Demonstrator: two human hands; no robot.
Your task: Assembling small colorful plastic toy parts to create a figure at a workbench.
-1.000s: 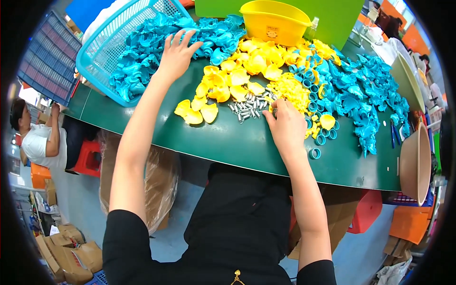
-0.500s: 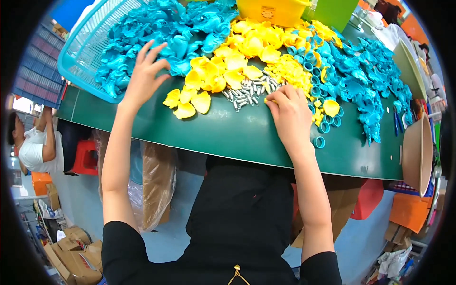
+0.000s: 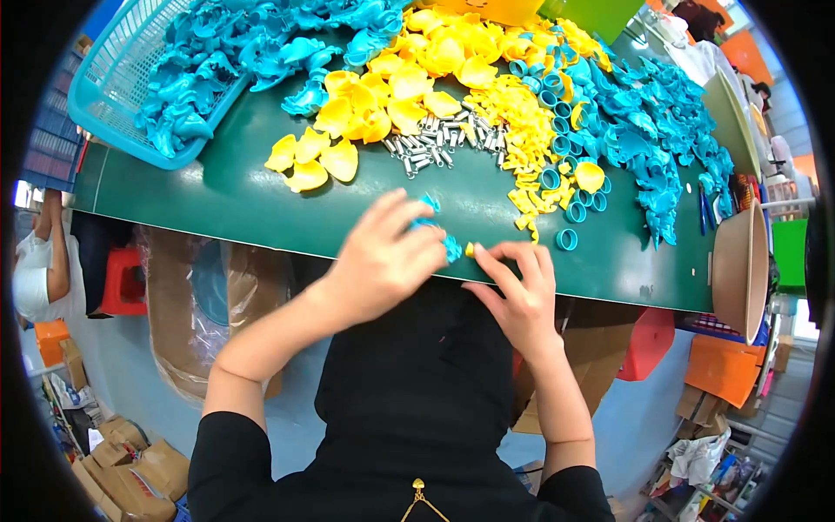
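Note:
My left hand [image 3: 388, 252] is closed around a blue moulded plastic piece [image 3: 451, 248], most of it covered by my fingers, just above the table's front edge. Close to its right, my right hand [image 3: 520, 285] pinches a small yellow plastic piece [image 3: 470, 250] between thumb and forefinger. The two pieces are a short way apart. Beyond my hands lie silver metal springs [image 3: 424, 155], a heap of small yellow pieces [image 3: 527, 130] and rounded yellow shells [image 3: 339, 160]. Blue rings [image 3: 567, 238] lie scattered to the right of my right hand.
A blue mesh basket [image 3: 178, 162] of blue pieces stands at the far left of the green table [image 3: 235, 204]. More blue pieces [image 3: 657, 187] are heaped at right, near a beige bin [image 3: 739, 278]. A yellow container [image 3: 509, 10] stands at the back. A person sits at left.
My left hand has come from the blue heap to the front edge with a blue piece. My right hand has drawn back from the small parts with a yellow piece.

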